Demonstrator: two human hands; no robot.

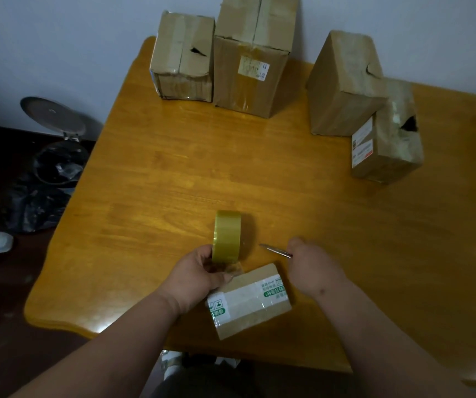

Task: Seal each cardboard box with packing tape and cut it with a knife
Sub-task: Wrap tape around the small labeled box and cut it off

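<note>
At the near edge of the worktop point(173, 173) the small box point(249, 301) lies flat, left hand point(199, 272) gripping the tape roll point(228, 237) just above it, short taut tape between, right hand point(307, 261) gripping the knife point(275, 250) pointing left toward it.

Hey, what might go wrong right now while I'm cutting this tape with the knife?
The knife tip in your right hand points toward the left hand holding the tape roll; a slip could nick those fingers. The small box sits near the table edge and may slide off if tugged.
</note>
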